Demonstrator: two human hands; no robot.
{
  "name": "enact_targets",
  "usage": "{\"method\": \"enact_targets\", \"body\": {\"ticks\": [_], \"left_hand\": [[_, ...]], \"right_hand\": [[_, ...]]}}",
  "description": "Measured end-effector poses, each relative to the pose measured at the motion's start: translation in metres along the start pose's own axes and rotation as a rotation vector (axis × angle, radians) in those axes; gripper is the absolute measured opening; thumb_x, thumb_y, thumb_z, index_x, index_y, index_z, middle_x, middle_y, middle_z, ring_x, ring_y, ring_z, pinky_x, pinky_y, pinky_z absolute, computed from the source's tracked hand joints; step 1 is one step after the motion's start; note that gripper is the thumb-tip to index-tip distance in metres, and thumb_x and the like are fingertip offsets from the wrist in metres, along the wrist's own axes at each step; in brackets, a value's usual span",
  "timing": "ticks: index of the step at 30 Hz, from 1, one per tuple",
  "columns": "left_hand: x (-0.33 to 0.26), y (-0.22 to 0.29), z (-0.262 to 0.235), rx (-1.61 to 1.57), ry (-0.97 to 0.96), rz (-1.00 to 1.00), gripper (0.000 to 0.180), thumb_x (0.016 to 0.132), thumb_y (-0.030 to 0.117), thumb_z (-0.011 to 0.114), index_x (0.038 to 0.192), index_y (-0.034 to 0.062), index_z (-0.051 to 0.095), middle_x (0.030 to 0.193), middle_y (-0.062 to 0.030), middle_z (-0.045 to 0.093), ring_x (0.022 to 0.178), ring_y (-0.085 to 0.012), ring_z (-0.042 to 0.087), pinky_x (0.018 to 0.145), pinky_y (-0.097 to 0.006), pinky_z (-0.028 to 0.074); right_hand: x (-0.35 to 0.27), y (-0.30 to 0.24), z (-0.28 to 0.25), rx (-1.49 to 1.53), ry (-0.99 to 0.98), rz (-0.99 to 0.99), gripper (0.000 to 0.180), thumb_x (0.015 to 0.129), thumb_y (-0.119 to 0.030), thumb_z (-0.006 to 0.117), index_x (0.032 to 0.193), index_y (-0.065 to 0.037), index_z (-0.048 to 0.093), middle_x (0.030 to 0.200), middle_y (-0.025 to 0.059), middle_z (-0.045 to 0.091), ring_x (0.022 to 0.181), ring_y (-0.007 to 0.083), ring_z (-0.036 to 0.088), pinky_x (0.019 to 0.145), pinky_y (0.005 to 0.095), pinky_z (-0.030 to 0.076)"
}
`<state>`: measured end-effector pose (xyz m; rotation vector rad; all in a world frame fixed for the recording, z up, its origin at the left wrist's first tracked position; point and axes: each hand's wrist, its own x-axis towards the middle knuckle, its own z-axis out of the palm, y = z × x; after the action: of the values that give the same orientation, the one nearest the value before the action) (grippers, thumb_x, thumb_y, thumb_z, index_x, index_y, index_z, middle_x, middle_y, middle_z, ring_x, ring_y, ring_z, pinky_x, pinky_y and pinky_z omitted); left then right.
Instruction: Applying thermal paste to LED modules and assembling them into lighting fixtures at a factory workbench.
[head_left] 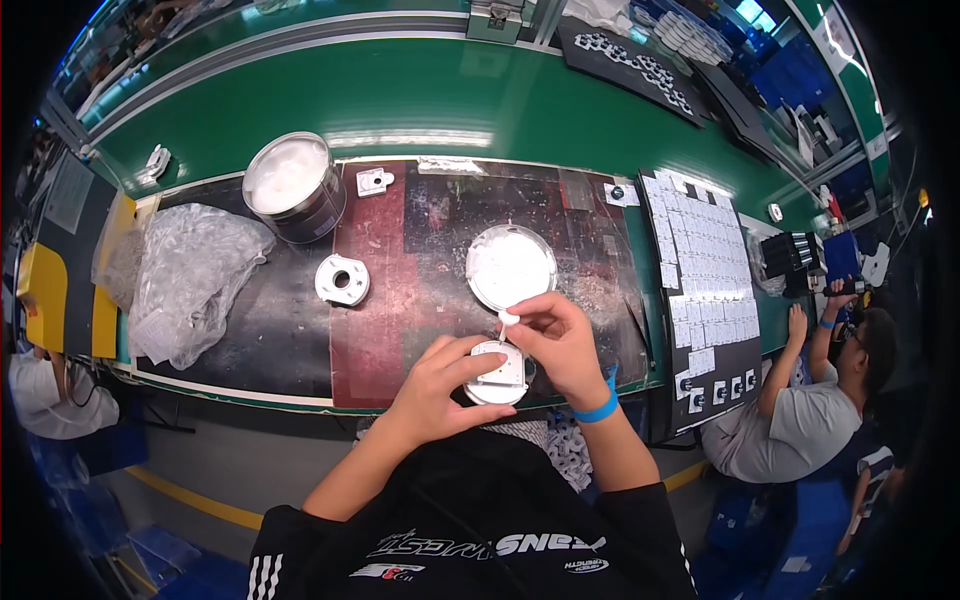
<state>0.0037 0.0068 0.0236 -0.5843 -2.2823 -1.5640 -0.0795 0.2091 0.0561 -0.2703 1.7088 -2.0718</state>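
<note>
A: Head view: positions?
B: Round white part [510,374]: at the desk's [420,100] near edge, clamped in the left hand's [435,390] grip. Small white piece [510,319]: pinched in the right hand's [563,350] grip, at the part's far rim, stem towards it. Right hand nearer the white dish [552,262].
A: Unclear?
B: Whether stem and part touch; the part's left side, covered by fingers.

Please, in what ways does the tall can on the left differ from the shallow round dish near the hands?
The tall can has a high, dark wall, while the shallow round dish is low. The can stands farther left; the dish lies just beyond the right hand. Both are round, open on top and hold white material.
</note>
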Motion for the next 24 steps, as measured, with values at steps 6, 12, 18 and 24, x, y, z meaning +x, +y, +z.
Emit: {"method": "enact_targets", "body": {"ticks": [6, 12, 18, 24], "left_hand": [[-0.004, -0.003, 0.004, -0.066, 0.007, 0.046, 0.071, 0.070, 0.029, 0.098, 0.130, 0.0115, 0.064, 0.132, -0.0199, 0.066, 0.106, -0.0365, 0.065, 0.090, -0.045, 0.054], [-0.013, -0.010, 0.012, -0.133, 0.074, 0.059, 0.095, 0.069, 0.028, 0.099, 0.144, 0.0106, 0.045, 0.134, -0.0191, 0.064, 0.109, -0.0371, 0.066, 0.093, -0.045, 0.055], [-0.009, -0.006, 0.010, -0.134, 0.047, -0.059, 0.100, 0.068, 0.030, 0.099, 0.148, 0.0070, 0.042, 0.136, -0.0190, 0.062, 0.114, -0.0371, 0.065, 0.094, -0.044, 0.055], [0.063, -0.012, -0.021, 0.085, 0.173, -0.211, 0.097, 0.070, 0.020, 0.094, 0.155, 0.0107, 0.047, 0.142, -0.0160, 0.061, 0.127, -0.0327, 0.060, 0.104, -0.042, 0.051]], "right_hand": [[-0.002, -0.015, -0.016, -0.293, -0.134, -0.061, 0.017, 0.091, 0.003, 0.076, 0.108, 0.002, 0.074, 0.109, 0.0106, 0.075, 0.102, 0.0171, 0.072, 0.090, 0.0299, 0.057], [0.010, -0.029, -0.020, -0.420, -0.327, -0.061, 0.018, 0.091, 0.006, 0.071, 0.107, 0.001, 0.078, 0.108, 0.0120, 0.077, 0.103, 0.0199, 0.071, 0.092, 0.0331, 0.056], [0.006, -0.015, -0.029, -0.306, -0.282, -0.101, 0.029, 0.093, 0.006, 0.069, 0.122, 0.001, 0.072, 0.119, 0.0118, 0.073, 0.109, 0.0194, 0.069, 0.097, 0.0329, 0.054], [-0.024, 0.018, -0.049, -0.201, 0.191, -0.197, 0.020, 0.100, 0.002, 0.064, 0.120, 0.004, 0.067, 0.116, 0.0089, 0.069, 0.105, 0.0155, 0.068, 0.093, 0.0286, 0.053]]}}
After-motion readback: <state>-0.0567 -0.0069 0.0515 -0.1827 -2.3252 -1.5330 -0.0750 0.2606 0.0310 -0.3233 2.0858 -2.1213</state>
